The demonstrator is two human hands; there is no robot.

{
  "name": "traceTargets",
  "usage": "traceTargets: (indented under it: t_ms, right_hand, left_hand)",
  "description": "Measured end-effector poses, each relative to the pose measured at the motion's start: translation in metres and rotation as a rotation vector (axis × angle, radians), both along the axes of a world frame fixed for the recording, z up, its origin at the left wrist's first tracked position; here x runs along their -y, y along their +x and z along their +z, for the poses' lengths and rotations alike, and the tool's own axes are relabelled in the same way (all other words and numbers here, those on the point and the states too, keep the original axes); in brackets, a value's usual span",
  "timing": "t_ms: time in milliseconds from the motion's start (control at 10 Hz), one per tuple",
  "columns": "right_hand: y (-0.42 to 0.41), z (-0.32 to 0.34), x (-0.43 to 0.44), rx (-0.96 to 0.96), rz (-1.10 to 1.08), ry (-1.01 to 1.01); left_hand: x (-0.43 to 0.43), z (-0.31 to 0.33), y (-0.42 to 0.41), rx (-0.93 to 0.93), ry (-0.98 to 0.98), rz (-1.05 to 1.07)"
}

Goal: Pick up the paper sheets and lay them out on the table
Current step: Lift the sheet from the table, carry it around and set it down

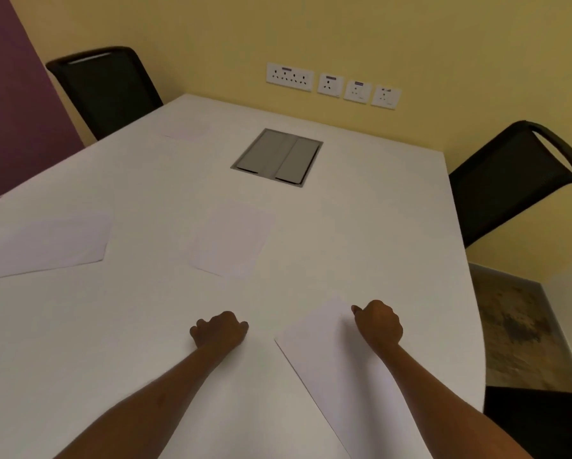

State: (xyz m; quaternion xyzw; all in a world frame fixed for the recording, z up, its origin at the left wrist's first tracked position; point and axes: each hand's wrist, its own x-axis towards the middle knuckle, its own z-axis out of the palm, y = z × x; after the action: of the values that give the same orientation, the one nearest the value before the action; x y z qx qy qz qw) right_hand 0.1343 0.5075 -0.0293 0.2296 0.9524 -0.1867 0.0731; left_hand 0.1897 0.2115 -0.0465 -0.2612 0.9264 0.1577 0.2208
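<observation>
Several white paper sheets lie on the white table (361, 226). One sheet (231, 240) is flat in the middle, another (46, 243) lies at the left edge, and a faint one (188, 130) sits far back near the left chair. The nearest sheet (324, 362) lies at an angle at the front right. My right hand (377, 323) is closed on that sheet's far corner, thumb and fingers pinching it. To the left of that sheet, my left hand (218, 329) rests on the bare table as a loose fist, holding nothing.
A grey cable hatch (278, 157) is set into the table beyond the middle sheet. Black chairs stand at the back left (105, 91) and at the right (516, 173). Wall sockets (331, 84) line the yellow wall. The table's curved edge runs down the right side.
</observation>
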Motion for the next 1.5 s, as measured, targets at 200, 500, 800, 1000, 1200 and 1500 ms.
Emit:
traceTargets:
  t_ms: [200, 500, 800, 1000, 1200, 1500]
  right_hand:
    - [-0.037, -0.013, 0.069, -0.024, -0.117, -0.214]
    - [-0.1, -0.033, 0.174, -0.136, -0.147, -0.546]
    - [-0.154, -0.05, 0.234, -0.12, -0.108, -0.642]
    - [-0.182, -0.048, 0.252, -0.111, -0.236, -0.693]
    - [-0.2, -0.055, 0.265, -0.096, -0.298, -0.741]
    - [-0.21, -0.065, 0.279, -0.052, -0.388, -0.759]
  left_hand:
    - [0.1, -0.001, -0.075, -0.085, 0.044, 0.131]
    - [0.182, -0.009, -0.187, -0.245, -0.019, 0.158]
    - [0.197, -0.03, -0.245, -0.308, 0.134, 0.102]
    - [0.192, -0.038, -0.274, -0.276, 0.18, 0.137]
    - [0.185, -0.042, -0.286, -0.201, 0.158, 0.23]
    - [0.194, -0.052, -0.301, -0.146, 0.335, 0.316]
